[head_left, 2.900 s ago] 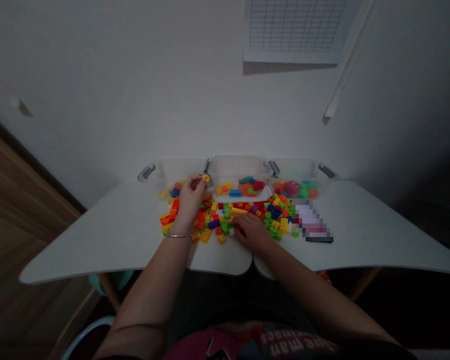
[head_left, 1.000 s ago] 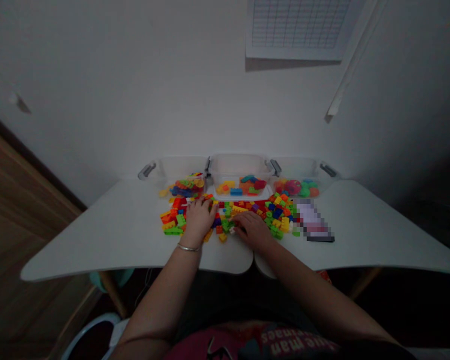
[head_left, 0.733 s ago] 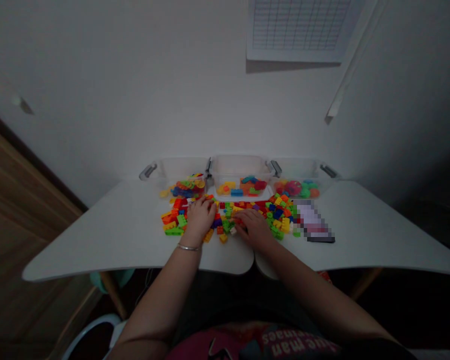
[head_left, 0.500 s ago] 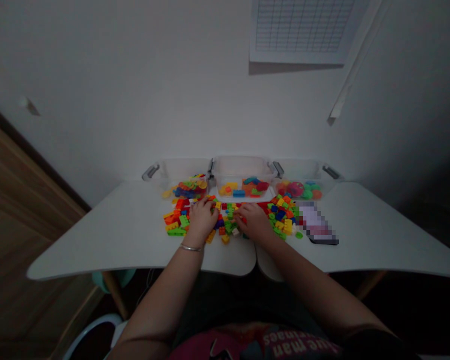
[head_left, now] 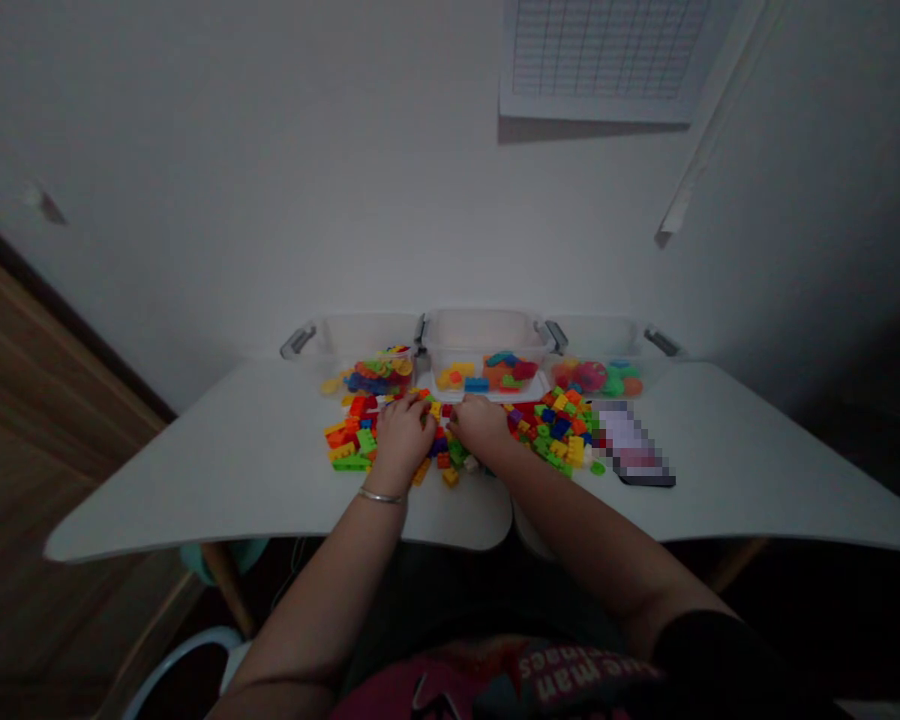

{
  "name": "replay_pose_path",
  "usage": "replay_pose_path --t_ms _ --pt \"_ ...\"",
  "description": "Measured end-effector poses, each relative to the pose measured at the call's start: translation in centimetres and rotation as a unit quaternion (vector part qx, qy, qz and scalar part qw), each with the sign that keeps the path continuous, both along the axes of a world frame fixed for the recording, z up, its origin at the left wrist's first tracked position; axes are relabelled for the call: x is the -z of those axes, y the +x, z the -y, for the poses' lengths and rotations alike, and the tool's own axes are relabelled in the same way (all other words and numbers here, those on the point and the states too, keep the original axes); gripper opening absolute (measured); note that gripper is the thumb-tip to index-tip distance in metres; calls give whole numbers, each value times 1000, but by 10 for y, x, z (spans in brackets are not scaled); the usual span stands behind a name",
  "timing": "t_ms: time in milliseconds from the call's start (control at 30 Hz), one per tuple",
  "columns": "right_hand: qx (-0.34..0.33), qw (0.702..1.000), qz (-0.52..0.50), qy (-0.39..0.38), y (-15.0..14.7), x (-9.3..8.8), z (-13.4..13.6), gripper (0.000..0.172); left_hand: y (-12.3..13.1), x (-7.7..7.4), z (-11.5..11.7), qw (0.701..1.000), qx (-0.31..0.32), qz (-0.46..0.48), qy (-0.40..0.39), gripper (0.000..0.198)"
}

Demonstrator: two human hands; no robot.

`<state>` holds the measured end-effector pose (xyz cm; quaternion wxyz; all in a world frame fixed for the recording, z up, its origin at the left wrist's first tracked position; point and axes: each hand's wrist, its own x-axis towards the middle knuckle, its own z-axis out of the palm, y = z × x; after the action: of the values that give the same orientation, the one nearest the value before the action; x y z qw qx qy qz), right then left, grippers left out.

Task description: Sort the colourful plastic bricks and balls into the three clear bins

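Observation:
A heap of small coloured plastic bricks (head_left: 555,432) lies spread across the white table (head_left: 232,470). My left hand (head_left: 403,437), with a thin bracelet at the wrist, rests palm down on the heap's left part, fingers curled over bricks. Close beside it, my right hand (head_left: 480,425) lies on the heap's middle, its fingers bent among the bricks near a red one. What either hand grips is hidden. Behind the heap stand three clear plastic boxes: the left box (head_left: 337,345), the middle box (head_left: 480,335) and the right box (head_left: 607,340), each with some coloured pieces inside.
A phone-like flat object (head_left: 634,455), blurred out, lies to the right of the heap. The table backs onto a white wall; a gridded sheet (head_left: 600,55) hangs above. A wooden panel (head_left: 37,420) stands at the left. A notch splits the table's near edge.
My left hand came back from the left box, where it held a yellow piece, down onto the heap. My right hand slid left across the bricks toward the left hand.

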<state>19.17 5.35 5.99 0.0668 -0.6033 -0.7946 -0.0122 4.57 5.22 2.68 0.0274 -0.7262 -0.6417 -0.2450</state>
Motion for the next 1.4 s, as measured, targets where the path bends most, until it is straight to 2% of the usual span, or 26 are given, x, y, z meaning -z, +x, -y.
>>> replay_pose_path --t_ms 333,767,1100,1400 --pt "12 1000 14 -24 -10 -10 1 29 1 -3 2 1000 7 -11 1 35" --pt "17 1000 -6 -14 6 -3 0 27 1 0 1 1000 2 -13 5 32" --pt "17 999 33 -3 -2 -3 -5 28 -1 3 -3 1000 5 -19 8 33" --pt "2 1000 3 -7 -2 4 -9 24 0 2 -2 1000 5 -16 8 32"
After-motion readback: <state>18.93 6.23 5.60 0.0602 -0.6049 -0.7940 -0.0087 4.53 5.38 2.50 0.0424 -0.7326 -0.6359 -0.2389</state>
